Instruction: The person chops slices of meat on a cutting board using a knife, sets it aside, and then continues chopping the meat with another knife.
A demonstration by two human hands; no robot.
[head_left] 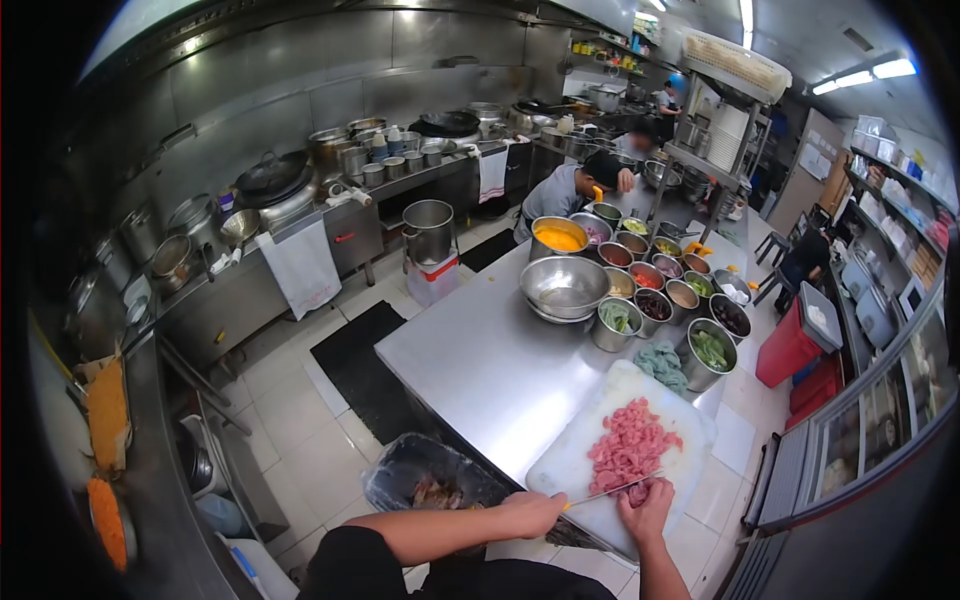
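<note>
My left hand (532, 515) is closed round the handle of a knife (612, 490), its thin blade reaching right to the meat. With bent fingers, my right hand (648, 507) presses a piece of raw meat (637, 492) at the blade's far end. Beyond both hands, a heap of cut pink meat (628, 440) lies on a white cutting board (560, 455). Part of the blade and the held piece are hidden by my right fingers.
Beyond the board on the steel table (450, 340) are a crumpled green cloth (660, 365), stacked steel bowls (563, 285) and several ingredient tubs (708, 350). A dark bin (435, 480) with scraps stands below left. Across the table, a person (565, 190) bends forward.
</note>
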